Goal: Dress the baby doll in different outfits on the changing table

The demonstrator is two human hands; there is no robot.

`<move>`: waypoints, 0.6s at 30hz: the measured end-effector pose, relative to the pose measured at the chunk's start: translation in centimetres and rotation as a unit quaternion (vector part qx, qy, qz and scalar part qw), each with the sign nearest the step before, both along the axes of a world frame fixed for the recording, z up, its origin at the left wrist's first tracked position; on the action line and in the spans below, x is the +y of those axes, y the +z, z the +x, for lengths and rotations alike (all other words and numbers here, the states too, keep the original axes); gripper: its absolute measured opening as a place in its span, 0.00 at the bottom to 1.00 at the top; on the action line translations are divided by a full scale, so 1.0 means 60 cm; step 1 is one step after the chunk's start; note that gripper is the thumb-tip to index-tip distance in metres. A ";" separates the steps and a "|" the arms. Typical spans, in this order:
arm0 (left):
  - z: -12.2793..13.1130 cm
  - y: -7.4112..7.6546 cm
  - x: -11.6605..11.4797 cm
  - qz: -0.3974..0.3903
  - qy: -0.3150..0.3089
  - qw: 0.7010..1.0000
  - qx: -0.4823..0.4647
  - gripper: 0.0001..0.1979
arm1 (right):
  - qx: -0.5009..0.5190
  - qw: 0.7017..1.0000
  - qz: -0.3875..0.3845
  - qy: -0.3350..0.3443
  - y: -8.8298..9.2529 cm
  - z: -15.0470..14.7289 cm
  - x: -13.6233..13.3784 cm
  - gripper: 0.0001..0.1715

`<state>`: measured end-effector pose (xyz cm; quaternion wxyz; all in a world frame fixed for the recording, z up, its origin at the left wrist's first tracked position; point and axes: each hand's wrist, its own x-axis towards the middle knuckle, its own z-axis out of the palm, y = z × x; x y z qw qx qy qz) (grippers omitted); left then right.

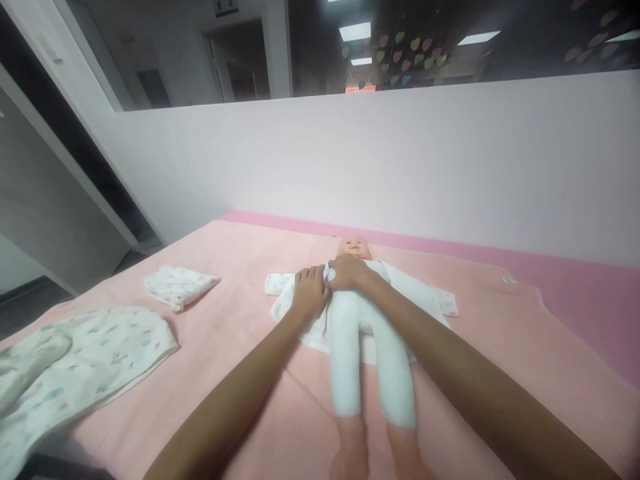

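A baby doll [395,393] lies on its back on a pink blanket, its head [354,248] toward the wall. It wears white leggings, and a white baby shirt [415,293] is spread under and around its torso with the sleeves out to both sides. My left hand [310,290] is closed on the shirt at the left side of the doll's chest. Close beside it, my right hand [347,273] reaches across the chest, its fingers pinching the shirt's edge. The fingertips and the cloth between them are partly hidden.
On the left of the pink blanket [240,267] lie a small folded printed cloth [177,285] and a larger printed white garment or cloth [100,353]. A pink mat [590,307] shows beneath the blanket. Behind stands a white wall [375,160] with a window above.
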<state>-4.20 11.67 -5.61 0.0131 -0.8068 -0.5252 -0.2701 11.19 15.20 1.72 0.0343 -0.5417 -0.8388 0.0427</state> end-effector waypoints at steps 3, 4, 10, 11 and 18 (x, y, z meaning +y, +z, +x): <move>-0.009 -0.004 0.006 -0.005 0.000 1.000 -0.014 0.21 | -0.001 1.000 0.012 -0.006 -0.013 -0.008 0.003 0.30; -0.012 -0.003 0.007 -0.009 0.001 1.000 -0.025 0.20 | 0.007 1.000 0.022 -0.010 -0.018 -0.010 0.001 0.31; -0.022 0.006 0.007 -0.040 0.038 0.996 -0.071 0.18 | 0.120 0.988 0.092 -0.028 -0.046 0.016 -0.012 0.30; -0.024 0.006 0.006 -0.047 0.049 0.994 -0.081 0.17 | 0.143 0.984 0.102 -0.033 -0.048 0.029 -0.013 0.29; -0.028 0.009 0.005 -0.087 0.050 0.979 -0.178 0.16 | 0.323 0.934 0.124 -0.092 -0.040 0.134 -0.030 0.28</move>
